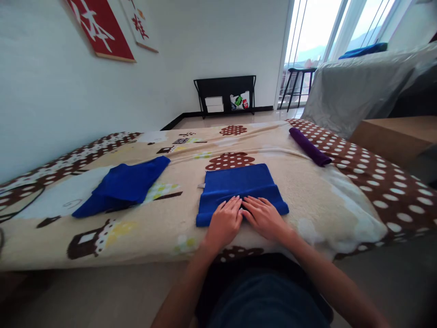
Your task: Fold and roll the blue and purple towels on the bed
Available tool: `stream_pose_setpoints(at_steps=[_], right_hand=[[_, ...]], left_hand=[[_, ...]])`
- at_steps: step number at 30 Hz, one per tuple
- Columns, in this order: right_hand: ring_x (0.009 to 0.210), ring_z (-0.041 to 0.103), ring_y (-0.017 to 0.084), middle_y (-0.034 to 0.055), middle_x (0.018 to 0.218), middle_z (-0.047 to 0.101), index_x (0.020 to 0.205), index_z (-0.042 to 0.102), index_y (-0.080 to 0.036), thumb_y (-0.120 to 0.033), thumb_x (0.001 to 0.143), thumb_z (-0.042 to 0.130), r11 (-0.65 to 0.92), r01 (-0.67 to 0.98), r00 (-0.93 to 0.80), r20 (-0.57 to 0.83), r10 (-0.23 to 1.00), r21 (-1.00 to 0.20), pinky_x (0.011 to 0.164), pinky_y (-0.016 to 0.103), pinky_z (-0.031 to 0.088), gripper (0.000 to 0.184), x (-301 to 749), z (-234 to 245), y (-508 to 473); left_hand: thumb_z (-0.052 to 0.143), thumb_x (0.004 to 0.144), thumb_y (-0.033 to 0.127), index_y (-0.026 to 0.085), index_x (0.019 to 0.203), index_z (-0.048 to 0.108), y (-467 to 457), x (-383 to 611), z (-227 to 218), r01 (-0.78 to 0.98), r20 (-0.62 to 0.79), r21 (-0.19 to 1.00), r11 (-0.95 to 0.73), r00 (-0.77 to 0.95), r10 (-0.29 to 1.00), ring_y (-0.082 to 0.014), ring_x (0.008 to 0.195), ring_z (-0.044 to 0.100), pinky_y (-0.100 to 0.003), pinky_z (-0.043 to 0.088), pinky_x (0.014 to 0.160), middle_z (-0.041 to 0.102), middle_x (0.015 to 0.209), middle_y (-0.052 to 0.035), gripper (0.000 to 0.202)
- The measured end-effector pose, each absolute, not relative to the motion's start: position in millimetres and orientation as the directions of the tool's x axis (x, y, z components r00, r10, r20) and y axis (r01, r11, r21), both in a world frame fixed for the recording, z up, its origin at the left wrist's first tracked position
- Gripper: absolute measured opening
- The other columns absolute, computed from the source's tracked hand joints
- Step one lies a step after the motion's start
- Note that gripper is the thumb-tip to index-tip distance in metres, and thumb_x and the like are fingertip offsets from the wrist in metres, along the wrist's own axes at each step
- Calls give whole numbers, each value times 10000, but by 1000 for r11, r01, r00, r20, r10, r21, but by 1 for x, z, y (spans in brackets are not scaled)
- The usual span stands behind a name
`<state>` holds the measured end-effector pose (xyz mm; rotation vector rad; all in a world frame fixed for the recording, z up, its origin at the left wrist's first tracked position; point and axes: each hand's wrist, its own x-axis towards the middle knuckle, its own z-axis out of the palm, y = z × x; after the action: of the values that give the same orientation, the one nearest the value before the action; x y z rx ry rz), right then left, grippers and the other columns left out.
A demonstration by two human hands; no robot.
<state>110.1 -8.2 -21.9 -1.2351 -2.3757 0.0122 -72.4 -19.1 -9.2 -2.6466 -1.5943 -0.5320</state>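
Note:
A blue towel (239,182) lies flat on the patterned blanket (300,182) just in front of me, its near edge folded into a thick band. My left hand (223,223) and my right hand (264,217) rest side by side on that near band, fingers stretched flat and pressing down on the cloth. A second blue towel (124,184) lies loosely folded to the left. A rolled purple towel (310,146) lies at the far right of the bed.
The bed's near edge runs just below my hands. Beyond it are a black rack (225,95) against the wall, a stool (300,86) by the window, a covered sofa (358,86) and a wooden surface (396,132) at the right.

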Motion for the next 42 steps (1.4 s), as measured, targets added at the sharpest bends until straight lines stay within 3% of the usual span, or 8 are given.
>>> stream_pose_setpoints(at_steps=[8, 12, 15, 17, 26, 33, 37, 42], right_hand=[[1366, 483, 289, 147, 1416, 560, 1310, 611, -144, -518, 1037, 315, 246, 947, -164, 349, 923, -206, 1123, 524, 342, 549, 151, -29, 14], [1380, 467, 286, 165, 1396, 573, 1276, 638, -124, -450, 1046, 305, 342, 922, -249, 396, 884, -183, 1152, 516, 307, 519, 142, -23, 7], [1385, 467, 225, 102, 1430, 555, 1345, 601, -174, -398, 1048, 316, 520, 824, -438, 330, 836, -226, 1152, 447, 342, 469, 113, -19, 8], [1393, 457, 199, 68, 1459, 527, 1381, 573, -206, -406, 1043, 336, 539, 802, -480, 260, 838, -257, 1148, 413, 358, 459, 103, -18, 16], [1423, 414, 267, 145, 1478, 493, 1403, 547, -147, -413, 1039, 341, 207, 935, -148, 213, 966, -287, 1158, 514, 322, 496, 175, -31, 46], [1401, 442, 234, 88, 1460, 531, 1290, 628, -208, -357, 1020, 424, 519, 827, -353, 519, 779, -218, 1135, 479, 352, 370, 208, -34, 4], [1246, 571, 219, 60, 1335, 636, 1260, 645, -245, -271, 975, 513, 659, 730, -478, 552, 683, -183, 1031, 438, 439, 315, 221, -35, -21], [1192, 591, 213, 50, 1295, 657, 1292, 622, -243, -187, 945, 506, 665, 724, -504, 517, 692, -183, 1007, 437, 447, 370, 222, -40, -24]], left_hand=[[338, 1022, 384, 174, 1297, 641, -16, -131, -13, 987, 347, 155, -34, -23, 937, -337, 1359, 499, -630, 358, 1109, 587, 1404, -130, 461], [343, 1014, 331, 173, 1327, 621, -16, -119, -8, 979, 399, 115, -166, 108, 911, -304, 1406, 449, -613, 275, 1173, 568, 1429, -127, 447], [346, 1007, 282, 208, 1441, 509, -2, -91, -6, 878, 241, 166, -449, 406, 882, -213, 1433, 417, -473, 334, 1183, 489, 1507, -89, 469], [345, 1011, 297, 220, 1469, 469, 10, -84, -6, 842, 140, 201, -500, 480, 866, -196, 1447, 393, -444, 342, 1180, 433, 1545, -86, 480], [349, 1023, 364, 225, 1415, 527, 17, -155, -14, 958, 190, 218, -185, 144, 971, -261, 1437, 410, -591, 290, 1167, 459, 1523, -117, 453], [456, 989, 261, 192, 1268, 623, -29, -176, -8, 892, 548, 139, -431, 293, 783, -234, 1300, 549, -464, 394, 1121, 626, 1367, -111, 332], [488, 912, 109, 210, 1246, 621, -59, -182, -9, 845, 525, 34, -533, 439, 729, -234, 1182, 594, -426, 441, 1040, 665, 1267, -87, 373], [509, 880, 106, 188, 1259, 593, -64, -179, -19, 855, 514, 16, -519, 438, 737, -244, 1147, 599, -418, 431, 1024, 671, 1228, -97, 396]])
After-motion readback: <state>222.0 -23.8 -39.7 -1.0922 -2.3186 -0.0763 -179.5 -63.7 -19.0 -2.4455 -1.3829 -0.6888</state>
